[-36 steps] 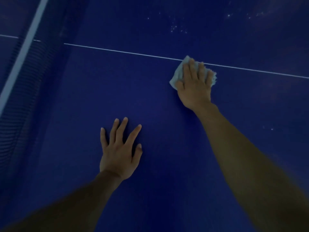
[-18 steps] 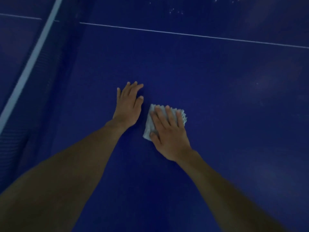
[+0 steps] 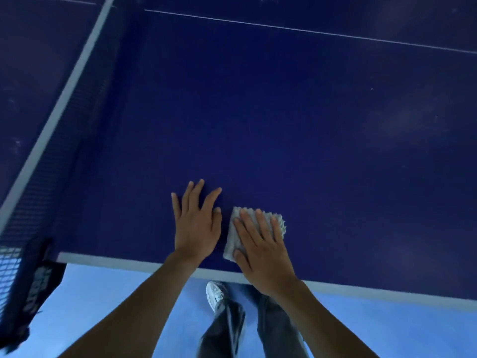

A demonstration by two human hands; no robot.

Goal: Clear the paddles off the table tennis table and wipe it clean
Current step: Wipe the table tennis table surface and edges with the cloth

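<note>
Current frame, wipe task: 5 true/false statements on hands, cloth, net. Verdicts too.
1. The right hand presses flat on a pale cloth on the table. True.
2. The left hand holds the cloth. False: it lies flat on the bare table beside the cloth, fingers spread, holding nothing.
3. The cloth lies beyond the thin white line. False: it lies close to the near edge, well short of that line.
4. The net is to the left of both hands. True.
5. A white shoe shows on the floor below the near edge. True.
</note>
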